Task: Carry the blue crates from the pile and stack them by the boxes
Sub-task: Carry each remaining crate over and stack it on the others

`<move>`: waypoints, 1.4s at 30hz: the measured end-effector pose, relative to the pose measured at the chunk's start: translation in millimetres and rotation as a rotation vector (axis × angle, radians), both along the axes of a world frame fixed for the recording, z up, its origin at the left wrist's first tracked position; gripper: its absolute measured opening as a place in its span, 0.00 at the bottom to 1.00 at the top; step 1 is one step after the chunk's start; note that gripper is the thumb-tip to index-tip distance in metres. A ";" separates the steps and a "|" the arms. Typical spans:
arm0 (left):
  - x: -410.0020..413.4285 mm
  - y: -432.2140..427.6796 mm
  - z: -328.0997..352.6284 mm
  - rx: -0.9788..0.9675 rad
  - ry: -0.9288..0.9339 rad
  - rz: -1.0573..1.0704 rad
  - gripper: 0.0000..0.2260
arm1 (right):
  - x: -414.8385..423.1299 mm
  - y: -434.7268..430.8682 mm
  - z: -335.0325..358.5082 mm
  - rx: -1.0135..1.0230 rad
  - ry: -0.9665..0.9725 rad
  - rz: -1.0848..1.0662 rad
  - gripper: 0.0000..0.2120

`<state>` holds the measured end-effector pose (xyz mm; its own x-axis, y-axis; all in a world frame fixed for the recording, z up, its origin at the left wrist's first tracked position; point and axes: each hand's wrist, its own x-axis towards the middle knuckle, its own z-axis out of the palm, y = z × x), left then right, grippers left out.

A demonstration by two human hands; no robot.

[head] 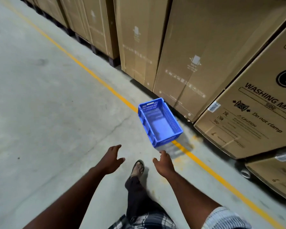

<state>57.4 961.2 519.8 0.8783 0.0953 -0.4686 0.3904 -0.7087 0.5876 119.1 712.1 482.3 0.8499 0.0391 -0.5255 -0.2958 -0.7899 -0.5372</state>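
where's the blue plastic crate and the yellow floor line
blue plastic crate point(160, 126), head view, its inner floor
yellow painted floor line point(89, 71), head view, stretch beyond the crate

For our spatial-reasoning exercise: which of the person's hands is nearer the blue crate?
Right. The right hand is just short of the near corner of the blue crate, not touching it; the left hand is farther off, down and left of it.

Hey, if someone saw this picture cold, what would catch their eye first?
A bright blue crate, empty, over the yellow floor line just beside the tall cardboard boxes on the right. Below it, the left hand and right hand reach toward it, open and holding nothing.
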 end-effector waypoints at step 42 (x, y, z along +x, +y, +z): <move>648.1 84.8 -117.3 0.100 0.385 -0.916 0.25 | 403.5 127.9 -64.5 0.052 0.111 -1.166 0.11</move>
